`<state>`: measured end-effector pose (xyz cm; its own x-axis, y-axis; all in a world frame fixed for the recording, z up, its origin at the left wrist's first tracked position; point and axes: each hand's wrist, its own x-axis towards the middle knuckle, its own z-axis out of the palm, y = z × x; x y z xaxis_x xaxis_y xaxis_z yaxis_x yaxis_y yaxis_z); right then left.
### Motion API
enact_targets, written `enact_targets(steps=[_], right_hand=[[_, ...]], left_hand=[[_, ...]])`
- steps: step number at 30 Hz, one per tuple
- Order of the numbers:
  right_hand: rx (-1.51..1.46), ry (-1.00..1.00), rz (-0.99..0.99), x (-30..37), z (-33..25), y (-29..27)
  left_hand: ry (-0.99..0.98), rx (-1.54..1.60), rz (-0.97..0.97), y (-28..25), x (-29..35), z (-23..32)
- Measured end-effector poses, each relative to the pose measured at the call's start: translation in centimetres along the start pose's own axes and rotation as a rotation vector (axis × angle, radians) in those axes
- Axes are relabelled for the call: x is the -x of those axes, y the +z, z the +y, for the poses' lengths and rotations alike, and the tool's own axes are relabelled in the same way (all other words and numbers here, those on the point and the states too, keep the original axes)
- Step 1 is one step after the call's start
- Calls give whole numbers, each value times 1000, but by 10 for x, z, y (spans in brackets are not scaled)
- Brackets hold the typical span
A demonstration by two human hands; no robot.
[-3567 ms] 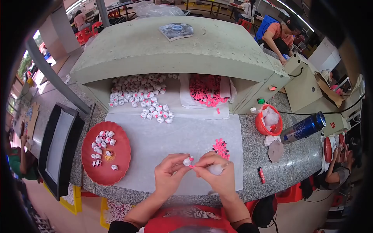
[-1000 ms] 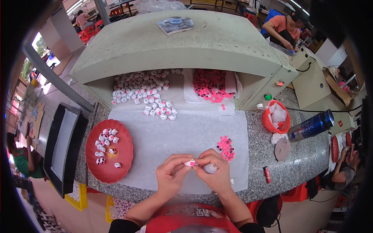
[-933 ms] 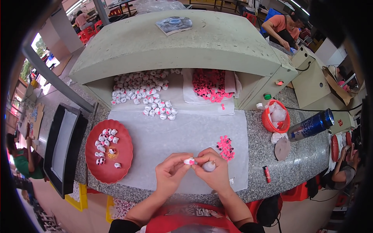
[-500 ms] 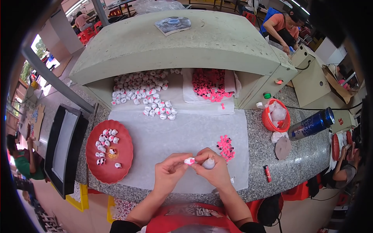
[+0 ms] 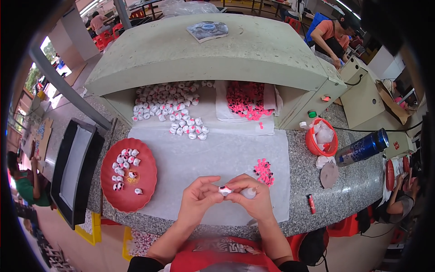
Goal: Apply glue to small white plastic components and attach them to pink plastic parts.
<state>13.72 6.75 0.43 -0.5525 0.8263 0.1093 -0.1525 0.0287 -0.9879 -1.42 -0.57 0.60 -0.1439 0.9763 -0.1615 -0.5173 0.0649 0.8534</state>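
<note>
Currently, a small white piece with a dark and pink top (image 5: 224, 191) is held between the two hands, just above a white sheet (image 5: 199, 158) spread on the speckled bench (image 5: 342, 201). It is pinched by the thumb and forefinger of the right hand (image 5: 255, 198); a small translucent bottle (image 5: 248, 193) is also cradled in that palm. The left hand (image 5: 199, 201) is brought close against the piece, its forefinger raised clear; whether the piece is gripped by its other fingers cannot be told. To the left of the hands, similar white pieces (image 5: 125, 158) are gathered in a red scalloped plate (image 5: 122, 201), and farther left a black tray (image 5: 55, 192) is seen tilted. Just beyond the right hand, loose pink pieces (image 5: 263, 171) are scattered. Ahead of both hands, heaped white pieces (image 5: 167, 100) and a pink-and-black pile (image 5: 247, 103) are sheltered under a pale metal housing (image 5: 204, 54). Rightward, a red basket (image 5: 311, 143), a blue flask (image 5: 364, 147) and a red tube (image 5: 311, 204) are placed.
</note>
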Motion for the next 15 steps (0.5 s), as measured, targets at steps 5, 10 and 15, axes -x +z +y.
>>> enact_targets(steps=[5, 10, 15], right_hand=[[-72, 32, -53, 2, -5, 4], [-59, 58, -86, 5, -7, 8], [-87, 88, -54, 10, -7, 13]], left_hand=[[131, -147, -14, 8, 10, 5], [167, -156, 48, 8, 17, 1], [166, -147, 93, 7, 22, -6]])
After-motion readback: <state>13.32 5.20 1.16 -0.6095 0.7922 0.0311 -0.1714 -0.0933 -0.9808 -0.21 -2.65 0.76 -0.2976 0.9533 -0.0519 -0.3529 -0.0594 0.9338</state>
